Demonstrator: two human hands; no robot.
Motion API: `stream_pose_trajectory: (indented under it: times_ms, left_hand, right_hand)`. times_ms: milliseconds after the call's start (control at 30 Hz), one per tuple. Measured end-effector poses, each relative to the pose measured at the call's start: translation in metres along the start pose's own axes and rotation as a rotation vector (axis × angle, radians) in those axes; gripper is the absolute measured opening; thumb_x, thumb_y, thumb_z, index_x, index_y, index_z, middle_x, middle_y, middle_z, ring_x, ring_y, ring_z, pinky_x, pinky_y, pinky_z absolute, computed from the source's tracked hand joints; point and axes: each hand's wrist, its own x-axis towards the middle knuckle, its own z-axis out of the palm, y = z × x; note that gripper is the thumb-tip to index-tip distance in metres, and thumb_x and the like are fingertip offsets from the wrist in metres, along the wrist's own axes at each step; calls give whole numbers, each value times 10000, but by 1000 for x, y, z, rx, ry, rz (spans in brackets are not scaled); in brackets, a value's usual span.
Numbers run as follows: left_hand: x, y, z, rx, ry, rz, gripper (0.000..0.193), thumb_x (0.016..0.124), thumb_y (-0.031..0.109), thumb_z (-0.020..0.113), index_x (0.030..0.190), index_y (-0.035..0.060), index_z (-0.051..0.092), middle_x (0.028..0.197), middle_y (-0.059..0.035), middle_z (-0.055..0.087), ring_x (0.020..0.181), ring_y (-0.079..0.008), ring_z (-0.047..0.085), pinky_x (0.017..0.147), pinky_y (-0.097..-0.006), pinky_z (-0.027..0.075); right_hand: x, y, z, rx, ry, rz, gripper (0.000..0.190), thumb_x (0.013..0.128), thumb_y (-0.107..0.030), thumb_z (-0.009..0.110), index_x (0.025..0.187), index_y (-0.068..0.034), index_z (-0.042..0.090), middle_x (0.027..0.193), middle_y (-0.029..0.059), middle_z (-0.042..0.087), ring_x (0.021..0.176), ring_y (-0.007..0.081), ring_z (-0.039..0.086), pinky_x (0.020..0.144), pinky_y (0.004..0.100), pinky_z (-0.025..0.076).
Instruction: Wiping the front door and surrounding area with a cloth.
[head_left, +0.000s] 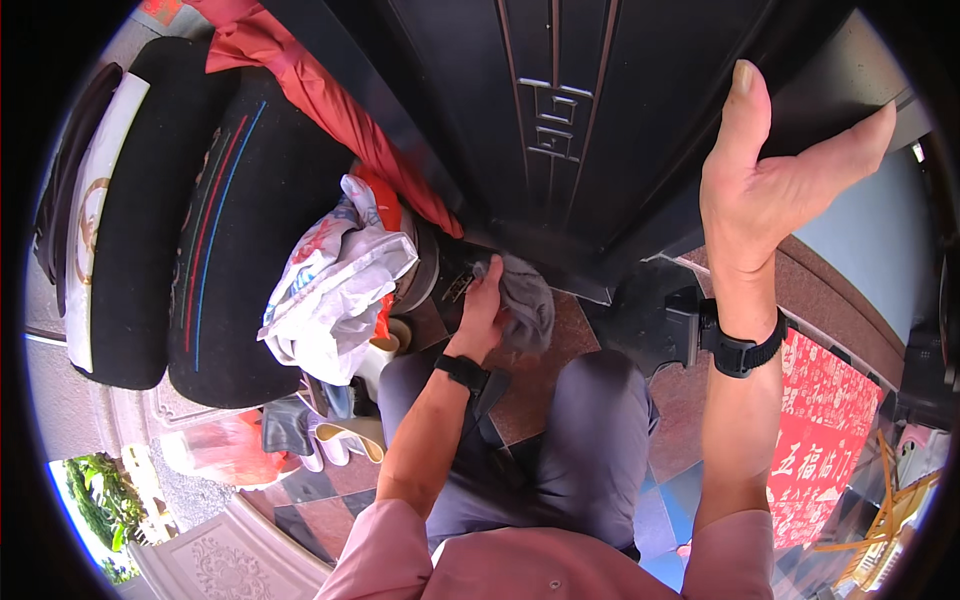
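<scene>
My left hand (482, 307) is low at the foot of a dark metal door (465, 97). It holds a crumpled grey cloth (529, 300), slightly blurred, above the tiled floor. Higher up on the right, my right hand (765, 169) is raised in front of the door's right side, thumb and forefinger spread wide. Its other fingers are hidden, and whether it touches the door I cannot tell. Raised metal fretwork (555, 120) decorates the door's middle. Both wrists wear black straps.
Left of the door stand black cushion-like rolls (232, 225), a folded red umbrella (337, 112) and a white plastic bag (337, 292). Shoes (345, 439) lie below the bag. A red mat (821, 442) with printed writing and a wooden rack (889, 517) are on the right.
</scene>
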Motion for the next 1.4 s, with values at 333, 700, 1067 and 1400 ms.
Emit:
stream_pose_trajectory:
  times_ms: [333, 700, 1067, 1400]
  left_hand:
    - [36, 8, -27, -142, 139, 533, 366, 966, 291, 576, 1253, 73, 513, 1220, -71, 590, 1086, -213, 576, 928, -363, 457]
    - [79, -24, -27, 1243, 510, 1375, 157, 887, 131, 588, 945, -6, 639, 981, -233, 639, 963, -413, 593, 893, -465, 463]
    - [58, -40, -2, 1521, 386, 1348, 259, 827, 201, 634, 983, 1, 583, 999, -148, 627, 1083, -333, 512, 878, -451, 417]
    - [53, -12, 38, 1446, 435, 1020, 346, 757, 254, 653, 962, -18, 589, 1000, -185, 630, 1037, -342, 525, 845, -474, 411]
  right_hand:
    - [-1, 3, -1, -32, 7, 9, 827, 850, -202, 759, 1393, 123, 227, 1330, 241, 355, 1223, 316, 401, 1083, 420, 288]
    - [-3, 2, 1, -7, 23, 38, 836, 841, -176, 765, 1386, 145, 218, 1293, 250, 362, 1214, 313, 403, 1091, 426, 283]
    - [-1, -1, -1, -109, -17, -3, 832, 855, -189, 748, 1385, 156, 207, 1292, 262, 360, 1208, 318, 414, 1082, 422, 300]
    - [1, 7, 3, -87, 51, -66, 784, 878, -262, 720, 1363, 160, 272, 1296, 288, 379, 1220, 353, 404, 1100, 451, 256]
